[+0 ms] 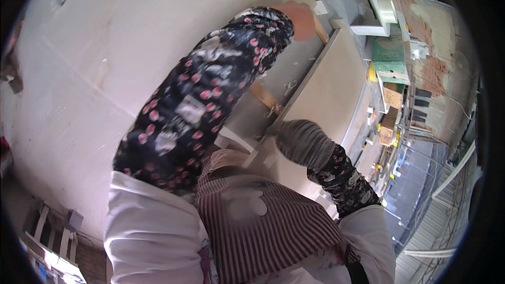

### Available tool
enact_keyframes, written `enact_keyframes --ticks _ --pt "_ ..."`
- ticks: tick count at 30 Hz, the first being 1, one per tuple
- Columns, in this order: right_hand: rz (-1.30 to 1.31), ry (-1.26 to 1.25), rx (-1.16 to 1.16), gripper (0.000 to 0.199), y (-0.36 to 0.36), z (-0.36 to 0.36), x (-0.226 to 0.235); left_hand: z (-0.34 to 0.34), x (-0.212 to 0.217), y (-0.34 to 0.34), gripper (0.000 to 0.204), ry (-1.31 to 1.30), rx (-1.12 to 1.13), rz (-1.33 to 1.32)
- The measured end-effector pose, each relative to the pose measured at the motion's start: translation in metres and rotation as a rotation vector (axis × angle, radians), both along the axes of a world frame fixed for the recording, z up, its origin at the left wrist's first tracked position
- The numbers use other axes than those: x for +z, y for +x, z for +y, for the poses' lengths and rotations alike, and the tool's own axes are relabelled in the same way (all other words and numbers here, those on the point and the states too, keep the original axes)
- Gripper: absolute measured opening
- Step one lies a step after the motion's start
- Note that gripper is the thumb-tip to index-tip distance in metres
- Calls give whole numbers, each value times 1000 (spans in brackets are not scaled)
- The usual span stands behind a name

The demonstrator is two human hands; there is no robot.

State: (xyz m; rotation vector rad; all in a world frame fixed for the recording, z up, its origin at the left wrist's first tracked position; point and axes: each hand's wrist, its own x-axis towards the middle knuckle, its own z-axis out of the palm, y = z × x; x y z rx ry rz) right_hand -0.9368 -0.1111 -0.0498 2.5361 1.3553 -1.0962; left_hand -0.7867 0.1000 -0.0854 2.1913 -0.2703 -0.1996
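Left hand [301,19], bare, raised against the pale wall [105,73], fingers wrapped round the top end of a wooden strip [320,29] beside a large grey panel [331,89]. Right hand [302,139], in a grey glove, lies flat on the panel's lower edge; its grip cannot be told. Hands well apart.

The floral sleeve [205,100] is hiding much of the left hand [300,18]; right fingers, inside a grey glove [302,139], are hiding at four o'clock.
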Motion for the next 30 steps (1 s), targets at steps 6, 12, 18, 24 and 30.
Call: enact_keyframes --ticks 6,12,18,24,30 --pt "-45 492 -430 21 -10 -22 34 17 76 -154 19 -227 -72 -490" --pt "222 425 -632 23 -75 -17 46 29 52 -311 15 -571 -200 95" --pt "70 208 -355 21 -89 9 35 -35 -43 -360 14 -918 600 254" --pt "7 196 -150 19 -87 35 29 -47 -77 -352 17 -597 484 -102" --pt "27 95 -37 21 -78 43 37 -49 -107 -358 22 -498 438 -296"
